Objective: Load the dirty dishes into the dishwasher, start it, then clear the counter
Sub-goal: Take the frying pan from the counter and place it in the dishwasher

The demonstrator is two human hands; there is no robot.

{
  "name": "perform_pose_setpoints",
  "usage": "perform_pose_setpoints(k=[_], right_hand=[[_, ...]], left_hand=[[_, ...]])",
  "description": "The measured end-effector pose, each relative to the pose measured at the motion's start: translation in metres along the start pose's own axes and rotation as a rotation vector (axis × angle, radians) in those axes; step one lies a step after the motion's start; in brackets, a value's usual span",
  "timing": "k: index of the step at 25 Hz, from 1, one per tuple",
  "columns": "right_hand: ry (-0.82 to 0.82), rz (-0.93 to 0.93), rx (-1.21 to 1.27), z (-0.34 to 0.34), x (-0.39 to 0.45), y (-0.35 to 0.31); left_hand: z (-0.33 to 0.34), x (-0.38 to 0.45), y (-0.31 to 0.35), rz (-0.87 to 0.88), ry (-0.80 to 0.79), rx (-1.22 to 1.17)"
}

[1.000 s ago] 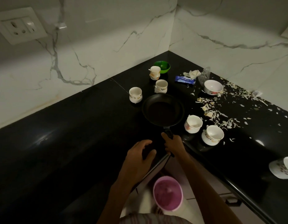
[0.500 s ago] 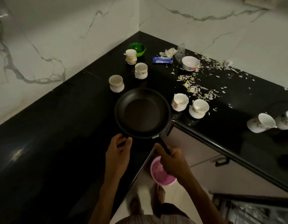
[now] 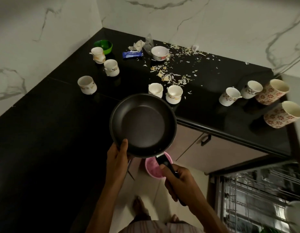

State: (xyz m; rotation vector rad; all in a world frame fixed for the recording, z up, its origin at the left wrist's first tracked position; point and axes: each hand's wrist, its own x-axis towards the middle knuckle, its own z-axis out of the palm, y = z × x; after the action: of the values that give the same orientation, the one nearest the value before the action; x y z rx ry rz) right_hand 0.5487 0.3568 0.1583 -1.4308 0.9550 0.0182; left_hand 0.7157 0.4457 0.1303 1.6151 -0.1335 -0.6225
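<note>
now black empty frying pan, upright, level

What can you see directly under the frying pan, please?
Under the pan, held by the left hand and right hand, a pink bucket shows on the floor, beside the counter edge. The pan covers the bucket's far rim.

Bare forearms, bare feet, striped garment at the waist
</note>
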Motion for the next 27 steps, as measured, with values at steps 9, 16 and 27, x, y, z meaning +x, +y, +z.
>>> perform_pose_setpoints(k=[9, 16, 27], right_hand=[[-0.061, 0.081, 0.204, -0.057, -0.057, 0.06], [-0.045, 0.073, 0.195, -0.102, -0.123, 0.12], [0.017, 0.041, 0.236, -0.094, -0.189, 0.167]], left_hand=[[0.061, -0.088, -0.029, -0.031, -0.068, 0.025], [0.098, -0.175, -0.052, -0.061, -0.105, -0.011], [0.09, -0.232, -0.08, -0.079, -0.239, 0.026]])
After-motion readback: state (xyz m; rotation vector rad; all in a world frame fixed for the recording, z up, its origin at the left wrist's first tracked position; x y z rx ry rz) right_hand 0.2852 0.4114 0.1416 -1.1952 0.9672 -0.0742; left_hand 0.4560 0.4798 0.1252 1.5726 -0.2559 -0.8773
